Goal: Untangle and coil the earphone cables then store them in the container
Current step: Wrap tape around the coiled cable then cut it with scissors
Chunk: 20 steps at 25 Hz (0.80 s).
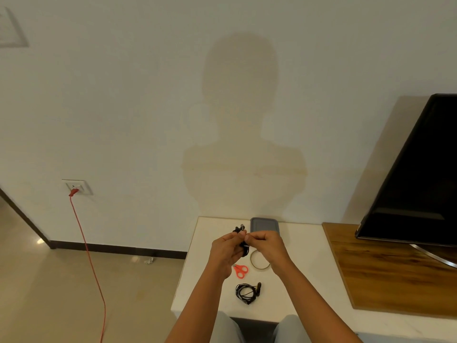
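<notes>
Just in front of the grey container (264, 225), left hand (223, 251) and right hand (268, 246), fingers (256, 237) pinching a bunched black earphone cable (244, 245), coiled earphones (247, 292) well short of the container.

Orange scissors (240, 270) beside tape ring (259, 260)

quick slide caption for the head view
Over the white table, left hand and right hand hold a black earphone cable; grey container behind, coiled earphones nearer.

Bare left hand (225, 252), bare right hand (269, 246), bare forearms (197, 306), pale grey trousers (226, 329) over both knees
</notes>
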Each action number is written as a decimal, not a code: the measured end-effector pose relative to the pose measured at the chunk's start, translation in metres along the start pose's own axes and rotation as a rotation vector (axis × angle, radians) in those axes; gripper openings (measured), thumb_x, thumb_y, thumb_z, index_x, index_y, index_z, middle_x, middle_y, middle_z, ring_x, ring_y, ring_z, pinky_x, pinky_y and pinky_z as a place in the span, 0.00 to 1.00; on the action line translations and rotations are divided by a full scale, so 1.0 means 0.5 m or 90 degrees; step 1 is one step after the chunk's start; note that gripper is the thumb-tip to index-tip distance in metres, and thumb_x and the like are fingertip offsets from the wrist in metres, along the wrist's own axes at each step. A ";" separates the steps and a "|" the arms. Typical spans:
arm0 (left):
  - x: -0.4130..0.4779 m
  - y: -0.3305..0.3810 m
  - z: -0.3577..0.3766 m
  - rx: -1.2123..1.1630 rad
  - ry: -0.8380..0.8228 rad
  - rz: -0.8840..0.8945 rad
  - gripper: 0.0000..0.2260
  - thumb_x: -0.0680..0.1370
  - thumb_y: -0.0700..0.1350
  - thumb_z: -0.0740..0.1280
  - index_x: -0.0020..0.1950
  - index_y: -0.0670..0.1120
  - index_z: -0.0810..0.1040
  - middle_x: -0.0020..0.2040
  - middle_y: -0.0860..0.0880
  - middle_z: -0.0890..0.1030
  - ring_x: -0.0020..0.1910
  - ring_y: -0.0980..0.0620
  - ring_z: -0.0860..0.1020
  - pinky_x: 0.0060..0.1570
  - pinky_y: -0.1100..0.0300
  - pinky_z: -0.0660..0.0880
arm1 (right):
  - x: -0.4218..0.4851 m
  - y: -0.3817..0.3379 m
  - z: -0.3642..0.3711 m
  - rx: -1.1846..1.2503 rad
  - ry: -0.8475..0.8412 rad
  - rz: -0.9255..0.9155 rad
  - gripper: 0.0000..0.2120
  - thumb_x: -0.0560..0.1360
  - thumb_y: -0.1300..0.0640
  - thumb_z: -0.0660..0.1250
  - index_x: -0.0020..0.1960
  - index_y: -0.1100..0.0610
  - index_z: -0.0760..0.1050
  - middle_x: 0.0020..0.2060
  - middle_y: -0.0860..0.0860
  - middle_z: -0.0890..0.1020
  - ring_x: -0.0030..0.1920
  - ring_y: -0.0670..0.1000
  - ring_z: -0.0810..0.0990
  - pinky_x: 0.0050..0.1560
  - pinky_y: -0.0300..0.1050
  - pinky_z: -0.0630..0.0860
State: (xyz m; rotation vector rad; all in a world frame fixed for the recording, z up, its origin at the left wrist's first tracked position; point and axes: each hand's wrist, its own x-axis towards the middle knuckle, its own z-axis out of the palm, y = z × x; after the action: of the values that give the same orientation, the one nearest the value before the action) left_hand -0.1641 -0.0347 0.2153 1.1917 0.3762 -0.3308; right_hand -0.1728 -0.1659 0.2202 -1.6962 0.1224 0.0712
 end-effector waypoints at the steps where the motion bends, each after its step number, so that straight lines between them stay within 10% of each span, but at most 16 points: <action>1: 0.000 0.000 0.000 0.001 -0.003 -0.001 0.05 0.74 0.42 0.72 0.48 0.41 0.82 0.46 0.41 0.85 0.46 0.47 0.83 0.40 0.62 0.80 | 0.001 0.001 -0.003 0.013 -0.015 0.011 0.05 0.72 0.55 0.72 0.46 0.54 0.84 0.41 0.48 0.86 0.45 0.43 0.83 0.41 0.31 0.74; 20: 0.022 -0.025 0.004 0.027 -0.048 -0.045 0.09 0.79 0.39 0.66 0.55 0.35 0.81 0.46 0.38 0.84 0.44 0.46 0.84 0.40 0.59 0.81 | 0.026 0.037 -0.021 -0.124 -0.070 0.016 0.12 0.74 0.59 0.65 0.41 0.68 0.77 0.34 0.57 0.76 0.38 0.50 0.74 0.43 0.45 0.70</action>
State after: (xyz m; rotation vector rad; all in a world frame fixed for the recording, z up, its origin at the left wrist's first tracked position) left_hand -0.1595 -0.0413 0.2005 1.2065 0.3478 -0.4454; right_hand -0.1625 -0.1790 0.2019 -1.8802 0.0554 0.2001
